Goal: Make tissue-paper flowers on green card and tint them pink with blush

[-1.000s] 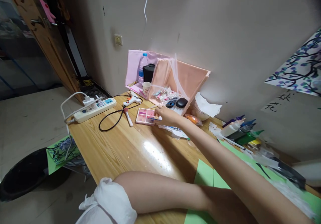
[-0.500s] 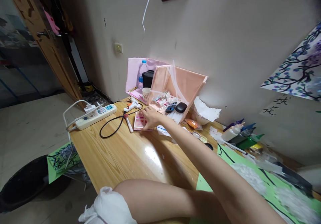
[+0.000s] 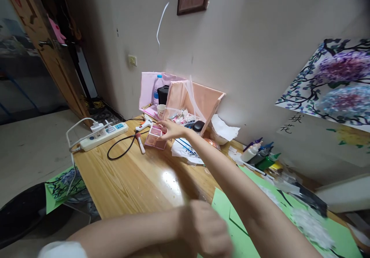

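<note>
My right hand (image 3: 167,130) reaches far across the wooden table, its thumb and fingers closed on the raised part of a small pink makeup palette (image 3: 156,143). The palette's lower part lies on or just over the table. Beside it on the left lies a brush with a pink and white handle (image 3: 140,143). Behind that is a white hot glue gun (image 3: 144,123) with a black cord. My left hand (image 3: 206,229) is low in front, over the table edge and the green paper, blurred by motion; its fingers look curled but are not clear.
A white power strip (image 3: 104,136) lies on the table's left side. Pink fabric-covered boxes (image 3: 211,96) at the wall hold a bottle, a paper cup and small packets. Crumpled white paper (image 3: 225,127), paint bottles (image 3: 260,154) and green paper (image 3: 239,219) with white tufts are at the right.
My right hand has lifted part of the pink palette, which now stands tilted. My left hand has come into sight from behind my right arm. The view has shifted right.
</note>
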`<state>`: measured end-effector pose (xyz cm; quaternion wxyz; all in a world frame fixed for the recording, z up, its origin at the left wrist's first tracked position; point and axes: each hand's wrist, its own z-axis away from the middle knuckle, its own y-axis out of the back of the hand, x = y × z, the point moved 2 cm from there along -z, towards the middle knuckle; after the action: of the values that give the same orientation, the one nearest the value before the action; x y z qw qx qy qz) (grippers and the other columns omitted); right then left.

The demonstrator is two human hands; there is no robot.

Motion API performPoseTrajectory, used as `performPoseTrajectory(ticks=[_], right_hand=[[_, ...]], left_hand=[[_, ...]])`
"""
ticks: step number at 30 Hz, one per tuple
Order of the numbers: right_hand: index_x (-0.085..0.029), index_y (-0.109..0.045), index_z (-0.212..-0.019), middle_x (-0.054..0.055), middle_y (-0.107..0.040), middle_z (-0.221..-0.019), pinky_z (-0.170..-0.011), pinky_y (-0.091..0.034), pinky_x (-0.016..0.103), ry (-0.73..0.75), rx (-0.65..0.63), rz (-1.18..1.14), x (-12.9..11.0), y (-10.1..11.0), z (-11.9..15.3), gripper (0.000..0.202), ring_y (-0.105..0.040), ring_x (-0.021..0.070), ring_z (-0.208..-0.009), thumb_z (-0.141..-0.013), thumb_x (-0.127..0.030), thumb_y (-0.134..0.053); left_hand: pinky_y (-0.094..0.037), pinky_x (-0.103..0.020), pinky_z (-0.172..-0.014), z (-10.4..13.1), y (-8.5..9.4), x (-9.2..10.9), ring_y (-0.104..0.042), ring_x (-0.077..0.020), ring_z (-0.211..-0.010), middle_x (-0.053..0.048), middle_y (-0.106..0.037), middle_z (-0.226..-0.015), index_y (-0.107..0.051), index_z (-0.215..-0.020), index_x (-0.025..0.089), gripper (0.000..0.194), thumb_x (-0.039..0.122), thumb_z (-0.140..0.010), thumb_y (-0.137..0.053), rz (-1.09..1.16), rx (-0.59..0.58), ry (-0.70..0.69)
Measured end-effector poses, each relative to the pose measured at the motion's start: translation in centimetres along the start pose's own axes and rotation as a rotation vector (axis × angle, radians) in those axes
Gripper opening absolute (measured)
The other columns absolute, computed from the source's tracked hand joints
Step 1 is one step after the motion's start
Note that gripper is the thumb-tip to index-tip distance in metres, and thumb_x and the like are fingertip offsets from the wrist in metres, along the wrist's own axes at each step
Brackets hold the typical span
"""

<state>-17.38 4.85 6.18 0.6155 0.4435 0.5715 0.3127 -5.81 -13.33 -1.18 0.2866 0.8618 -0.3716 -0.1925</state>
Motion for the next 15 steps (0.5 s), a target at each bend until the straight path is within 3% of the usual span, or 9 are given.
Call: performPoseTrajectory(ticks=[2,4,6,8,11,15], right_hand=[[-0.009,-0.041,-0.131,0.018,-0.047,-0.128,-0.1,-0.034,0.038,-0.007,-0.042,-0.049,-0.3,0.6,0.0,0.08,-0.045,0.0293,-0.118,-0.066,-0.049,-0.064],[-0.01,-0.042,-0.132,0.016,-0.047,-0.131,-0.101,-0.034,0.036,-0.013,-0.078,-0.106,-0.4,1.1,-0.1,0.078,-0.045,0.0283,-0.119,-0.067,-0.049,-0.064],[-0.012,-0.042,-0.132,0.013,-0.047,-0.133,-0.1,-0.036,0.034,-0.03,-0.109,-0.152,-0.2,1.3,-0.2,0.077,-0.047,0.0271,-0.119,-0.068,-0.048,-0.064],[-0.014,-0.042,-0.132,0.012,-0.046,-0.135,-0.1,-0.036,0.033,-0.054,-0.133,-0.186,0.0,1.5,-0.5,0.075,-0.047,0.0263,-0.119,-0.068,-0.047,-0.063],[-0.015,-0.044,-0.131,0.01,-0.046,-0.136,-0.101,-0.035,0.034,-0.076,-0.173,-0.244,0.4,1.7,-0.9,0.071,-0.045,0.0258,-0.121,-0.071,-0.048,-0.062],[-0.016,-0.049,-0.127,0.009,-0.049,-0.133,-0.104,-0.033,0.034,-0.071,-0.219,-0.38,0.7,2.3,-1.4,0.057,-0.045,0.0225,-0.122,-0.079,-0.046,-0.054]], left_hand=[[-0.034,-0.028,-0.045,2.3,4.2,-4.2,-0.037,-0.0118,-0.041,0.002,-0.041,-0.047,-0.048,-0.056,0.025,0.03,0.034,-0.084,-0.045,-0.119,0.275,0.191],[-0.042,-0.031,-0.062,4.6,8.5,-9.7,-0.05,-0.0156,-0.059,-0.003,-0.053,-0.063,-0.052,-0.069,0.024,0.019,0.026,-0.084,-0.041,-0.289,0.506,0.594],[-0.04,-0.037,-0.083,6.6,11.2,-15.0,-0.054,-0.021,-0.087,-0.009,-0.058,-0.088,-0.054,-0.084,0.021,0.013,0.022,-0.082,-0.041,-0.342,0.586,1.045],[-0.033,-0.042,-0.095,7.9,11.9,-19.2,-0.049,-0.0248,-0.106,-0.013,-0.055,-0.107,-0.053,-0.098,0.018,0.022,0.021,-0.079,-0.043,-0.054,0.526,1.291],[-0.043,-0.039,-0.087,8.9,11.1,-22.5,-0.057,-0.0239,-0.095,-0.011,-0.061,-0.101,-0.056,-0.104,0.016,0.032,0.026,-0.073,-0.053,0.228,0.361,1.303],[-0.045,-0.033,-0.085,9.8,10.2,-23.6,-0.059,-0.0197,-0.095,-0.007,-0.064,-0.104,-0.054,-0.115,0.019,0.045,0.036,-0.074,-0.057,0.452,0.276,1.224]])
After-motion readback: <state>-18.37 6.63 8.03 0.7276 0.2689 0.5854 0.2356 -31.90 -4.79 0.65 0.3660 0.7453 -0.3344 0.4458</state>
